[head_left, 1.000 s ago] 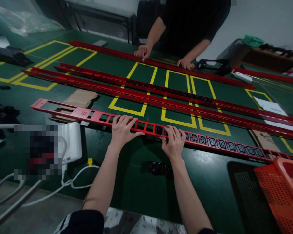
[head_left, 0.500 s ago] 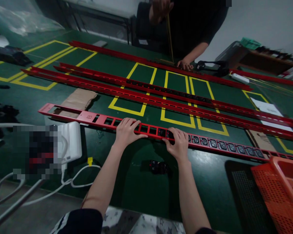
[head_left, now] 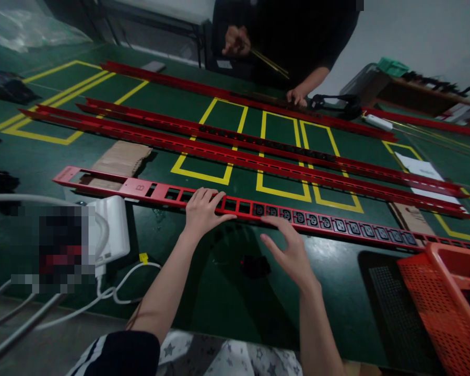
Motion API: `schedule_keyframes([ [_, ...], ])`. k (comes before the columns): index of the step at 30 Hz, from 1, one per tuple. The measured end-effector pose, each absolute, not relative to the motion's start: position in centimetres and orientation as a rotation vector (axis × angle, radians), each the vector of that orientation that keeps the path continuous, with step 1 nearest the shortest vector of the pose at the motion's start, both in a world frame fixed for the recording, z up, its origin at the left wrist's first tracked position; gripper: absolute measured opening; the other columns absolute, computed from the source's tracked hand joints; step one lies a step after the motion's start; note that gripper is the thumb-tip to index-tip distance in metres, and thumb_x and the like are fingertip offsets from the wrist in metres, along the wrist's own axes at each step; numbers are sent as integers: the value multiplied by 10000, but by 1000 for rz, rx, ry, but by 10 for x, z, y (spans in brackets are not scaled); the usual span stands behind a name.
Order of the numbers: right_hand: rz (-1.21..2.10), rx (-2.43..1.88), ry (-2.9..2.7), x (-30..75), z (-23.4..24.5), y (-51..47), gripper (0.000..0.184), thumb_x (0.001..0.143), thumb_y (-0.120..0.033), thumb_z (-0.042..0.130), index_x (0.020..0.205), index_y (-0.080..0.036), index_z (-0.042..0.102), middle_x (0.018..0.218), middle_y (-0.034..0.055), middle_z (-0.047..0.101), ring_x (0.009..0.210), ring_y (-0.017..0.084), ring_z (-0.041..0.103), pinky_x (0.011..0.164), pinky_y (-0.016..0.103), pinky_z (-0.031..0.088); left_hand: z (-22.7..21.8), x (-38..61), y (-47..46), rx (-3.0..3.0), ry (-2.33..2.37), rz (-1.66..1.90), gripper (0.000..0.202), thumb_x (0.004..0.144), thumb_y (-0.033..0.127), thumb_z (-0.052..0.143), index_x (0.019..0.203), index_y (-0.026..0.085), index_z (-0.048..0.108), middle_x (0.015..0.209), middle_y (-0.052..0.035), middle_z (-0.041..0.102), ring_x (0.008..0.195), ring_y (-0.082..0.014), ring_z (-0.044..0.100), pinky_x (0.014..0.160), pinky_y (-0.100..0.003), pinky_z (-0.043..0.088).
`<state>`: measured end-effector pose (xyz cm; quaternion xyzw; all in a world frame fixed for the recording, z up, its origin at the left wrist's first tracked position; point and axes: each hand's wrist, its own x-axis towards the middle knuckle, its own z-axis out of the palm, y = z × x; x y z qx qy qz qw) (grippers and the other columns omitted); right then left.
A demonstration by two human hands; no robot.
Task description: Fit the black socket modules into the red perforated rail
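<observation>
A long red power strip housing (head_left: 241, 206) lies across the table in front of me. Black outlet sockets (head_left: 313, 219) fill its middle and right part, while square cut-outs farther left are vacant. My left hand (head_left: 203, 211) grips the housing, fingers over its far side and thumb along the near edge. Just in front of the socketed part, my right hand (head_left: 288, 248) is held with thumb and fingers apart and nothing in it. Between my forearms, a small dark part (head_left: 255, 266), probably loose sockets, rests on the green table.
More red housings (head_left: 180, 143) lie parallel beyond mine. An orange basket (head_left: 423, 292) stands at right, a white power adapter box (head_left: 115, 230) with cables at left. Flattened cardboard (head_left: 121, 159) sits under the housing's left end. Across the table, a co-worker's hand (head_left: 237, 42) holds thin yellowish strands.
My right hand has come off the housing toward me and opened, uncovering seated sockets. My left hand keeps its hold. The co-worker's raised hand has moved down and left.
</observation>
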<state>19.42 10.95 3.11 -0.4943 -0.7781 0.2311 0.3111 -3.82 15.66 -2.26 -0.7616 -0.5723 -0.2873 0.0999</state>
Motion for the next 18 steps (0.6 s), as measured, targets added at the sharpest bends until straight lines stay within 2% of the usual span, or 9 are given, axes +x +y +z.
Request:
schedule_keyframes([
  [2, 770, -1291, -2246, 190, 43, 95, 288, 844, -310, 583, 1129, -266, 573, 1120, 50, 649, 1068, 215, 594, 919, 412, 480, -22, -38, 157, -2266, -1705, -863, 597, 722, 651, 575, 1061, 166, 654, 993, -132, 659, 955, -296, 567, 882, -441, 448],
  [4, 848, -1253, -2409, 184, 50, 84, 395, 786, -306, 658, 1167, -277, 560, 1169, 46, 630, 1096, 221, 581, 930, 415, 475, -22, -38, 156, -2277, -1721, -869, 596, 721, 649, 578, 1066, 169, 653, 995, -132, 657, 960, -297, 562, 897, -448, 438],
  [8, 805, -1271, -2620, 171, 51, 73, 526, 726, -210, 708, 1219, -266, 533, 1243, 61, 585, 1120, 243, 566, 921, 435, 482, -22, -38, 156, -2288, -1729, -855, 603, 727, 650, 568, 1080, 168, 648, 1010, -133, 651, 976, -300, 558, 905, -446, 434],
  [13, 641, -1382, -2640, 163, 42, 70, 417, 740, -78, 632, 1128, -225, 594, 1096, 61, 637, 988, 247, 606, 828, 454, 523, -22, -38, 156, -2280, -1718, -855, 622, 724, 661, 563, 1071, 154, 653, 1005, -134, 653, 966, -297, 565, 912, -441, 436],
  [18, 749, -1344, -2558, 164, 37, 72, 307, 752, -28, 591, 1001, -195, 656, 1041, 64, 669, 987, 221, 614, 874, 390, 525, -22, -39, 157, -2291, -1718, -847, 609, 718, 644, 584, 1076, 157, 651, 1012, -135, 652, 972, -300, 564, 928, -452, 426],
])
